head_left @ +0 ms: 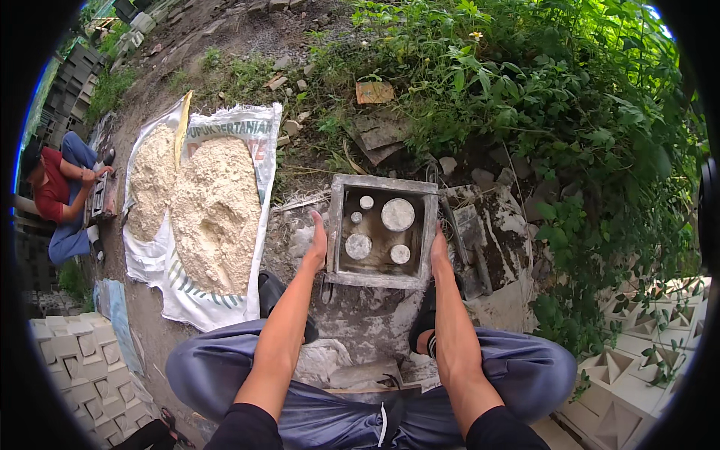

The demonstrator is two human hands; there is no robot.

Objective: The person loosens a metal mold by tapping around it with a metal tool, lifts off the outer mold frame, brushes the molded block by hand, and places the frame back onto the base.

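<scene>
A square grey mould box lies on the ground between my feet. Inside it, several round pillars of different widths rise from the floor, the widest being a pale disc-topped pillar at the upper right. My left hand holds the box's left wall, its thumb pointing up and away from me. Against the right wall, my right hand grips from the other side. The box sits between both palms. Most of my fingers are hidden beside and below its walls.
Left of the box, pale crumbly powder is heaped on an opened white sack. A flat dark metal piece rests at the right. Farther left, another person crouches over a similar mould. Pale patterned blocks are stacked lower left, others lower right.
</scene>
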